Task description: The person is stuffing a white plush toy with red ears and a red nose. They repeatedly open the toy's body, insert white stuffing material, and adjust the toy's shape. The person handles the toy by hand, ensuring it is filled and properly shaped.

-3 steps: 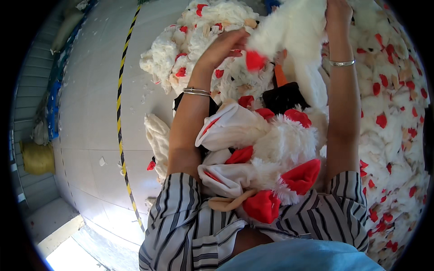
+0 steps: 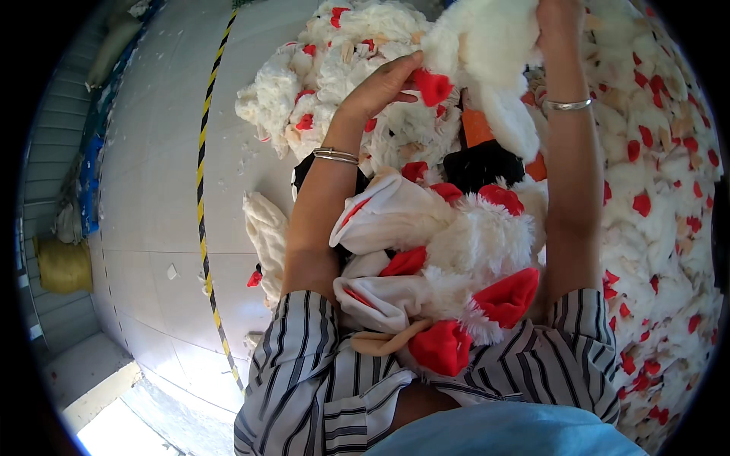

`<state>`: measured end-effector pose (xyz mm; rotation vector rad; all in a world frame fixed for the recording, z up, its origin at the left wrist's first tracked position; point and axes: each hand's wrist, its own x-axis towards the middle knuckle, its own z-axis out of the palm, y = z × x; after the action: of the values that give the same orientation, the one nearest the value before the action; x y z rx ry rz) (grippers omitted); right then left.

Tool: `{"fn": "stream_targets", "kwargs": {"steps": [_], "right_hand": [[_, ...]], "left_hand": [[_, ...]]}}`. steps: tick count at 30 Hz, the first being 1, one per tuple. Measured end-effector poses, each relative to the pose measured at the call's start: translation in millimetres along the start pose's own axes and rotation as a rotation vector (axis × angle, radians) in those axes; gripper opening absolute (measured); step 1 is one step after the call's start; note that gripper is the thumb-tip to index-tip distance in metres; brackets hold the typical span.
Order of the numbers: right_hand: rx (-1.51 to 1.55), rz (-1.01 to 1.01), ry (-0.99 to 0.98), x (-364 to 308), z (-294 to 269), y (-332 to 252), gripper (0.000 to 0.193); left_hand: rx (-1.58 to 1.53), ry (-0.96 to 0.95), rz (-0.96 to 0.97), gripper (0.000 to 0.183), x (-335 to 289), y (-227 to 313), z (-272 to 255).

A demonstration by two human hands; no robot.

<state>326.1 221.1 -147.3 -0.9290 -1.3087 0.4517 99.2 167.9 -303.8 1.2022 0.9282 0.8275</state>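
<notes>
A white furry plush toy skin (image 2: 487, 45) with a red flap (image 2: 433, 87) hangs in front of me, stretched between my hands. My right hand (image 2: 561, 26) is closed on its upper right edge. At its left side, my left hand (image 2: 384, 83) pinches the edge of the red flap between thumb and fingers; the exact contact is partly hidden. Several white plush skins (image 2: 479, 239) with red-lined ears and a beige strip (image 2: 388, 340) lie bunched on my lap between my forearms.
White plush pieces with red patches form a heap (image 2: 274, 99) ahead and a broad pile (image 2: 654, 251) on the right. Beyond my lap are an orange part (image 2: 477, 128) and a black item (image 2: 483, 166). Yellow-black tape (image 2: 202, 190) crosses the grey floor (image 2: 144, 197) on the left.
The plush skin and my right hand have shifted slightly left and up. The red flap has moved up and right, and more of the orange part shows.
</notes>
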Motion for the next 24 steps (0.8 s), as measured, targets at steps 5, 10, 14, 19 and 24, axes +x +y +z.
{"fn": "stream_targets", "kwargs": {"steps": [5, 10, 14, 19, 24], "right_hand": [[0.163, 0.139, -0.500, -66, 33, 47, 0.020], [-0.272, 0.327, -1.226, -138, 63, 21, 0.042], [-0.393, -0.079, -1.169, -165, 67, 68, 0.055], [-0.399, -0.004, -1.052, -144, 46, 106, 0.055], [0.570, 0.719, -0.764, -120, 33, 108, 0.054]], "left_hand": [[-0.318, 0.145, 0.235, 0.072, 16, -8, -13], [-0.401, 0.010, 0.265, 0.048, 0, -9, -27], [-0.462, 0.081, 0.240, 0.030, 3, -12, -32], [-0.509, 0.322, 0.267, 0.023, -1, 0, -31], [-0.778, 0.255, 0.313, 0.025, 3, -4, -34]]}}
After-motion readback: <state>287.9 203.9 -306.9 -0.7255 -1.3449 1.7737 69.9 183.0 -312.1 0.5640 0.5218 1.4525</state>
